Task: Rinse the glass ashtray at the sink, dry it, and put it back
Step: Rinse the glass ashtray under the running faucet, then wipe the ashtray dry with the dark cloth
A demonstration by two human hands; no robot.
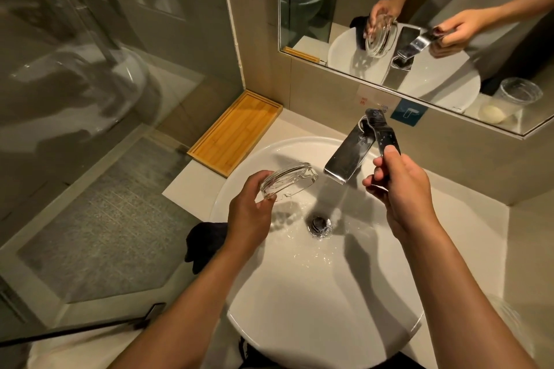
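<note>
Glass ashtray [287,181], gripped tilted in left hand [250,213] over the basin's [299,323] left rim beside running water; right hand [401,189] fingers closed on faucet lever [382,132]; rinsing step, next judged moving it under the stream.

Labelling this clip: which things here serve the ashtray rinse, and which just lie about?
In use: glass ashtray, left hand, right hand, faucet, sink, black cloth (probably for drying).
Idle: bamboo tray, soap.

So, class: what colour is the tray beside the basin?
Light golden-brown bamboo wood tray, seen best in the head view.
</note>
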